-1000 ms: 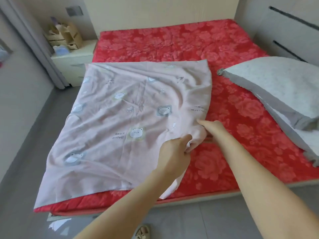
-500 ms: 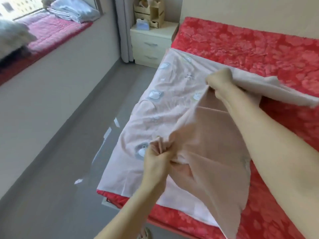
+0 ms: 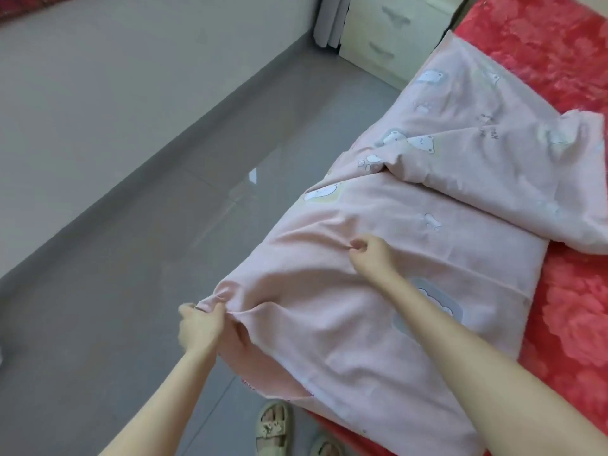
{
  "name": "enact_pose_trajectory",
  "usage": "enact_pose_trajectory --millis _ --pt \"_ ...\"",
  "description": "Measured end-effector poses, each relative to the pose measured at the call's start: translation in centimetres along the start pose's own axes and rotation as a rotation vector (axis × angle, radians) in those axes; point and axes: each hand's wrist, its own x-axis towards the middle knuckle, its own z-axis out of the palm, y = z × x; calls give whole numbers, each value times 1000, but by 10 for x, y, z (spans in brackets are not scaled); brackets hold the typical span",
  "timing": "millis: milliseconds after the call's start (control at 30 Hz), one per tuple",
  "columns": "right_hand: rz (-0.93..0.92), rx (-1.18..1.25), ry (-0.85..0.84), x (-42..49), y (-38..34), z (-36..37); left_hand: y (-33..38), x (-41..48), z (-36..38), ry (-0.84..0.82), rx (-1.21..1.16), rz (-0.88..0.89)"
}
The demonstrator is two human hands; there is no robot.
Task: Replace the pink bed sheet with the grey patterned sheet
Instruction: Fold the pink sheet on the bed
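Left hand (image 3: 200,327) pinching a corner of the folded pink bear-print bed sheet (image 3: 411,245), right hand (image 3: 371,255) pinching its middle, red floral mattress (image 3: 575,324) beneath.

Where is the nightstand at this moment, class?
In the head view the nightstand stands at the top, right of centre, between the curtain and the red mattress, beyond the pink sheet.

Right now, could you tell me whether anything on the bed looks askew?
The pink bear-print sheet is rumpled: a bunched fold lies across its right part, and its near-left corner overhangs the red floral mattress, gripped by the left hand. The right hand pinches its middle.
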Motion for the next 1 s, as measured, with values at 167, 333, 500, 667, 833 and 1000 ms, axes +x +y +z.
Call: enact_pose_trajectory --millis 167,333,500,667,833,1000 --pt "165 0 205 -9 74 -39 23 -16 0 214 240 449" --pt "98 -81 192 -36 70 -61 64 -30 0 -56 720 770" --pt "-335 -798 -236 -109 78 1 48 -14 -1 -298 1156 1014" --pt "-260 -1026 -316 -160 114 68 14 17 -10 -215 1204 1423" --pt "-320 -940 -221 -176 132 71 10 46 -35 -346 1159 1777" --pt "-184 -899 -486 -212 138 65 14 47 -69 -619 1436 1726"
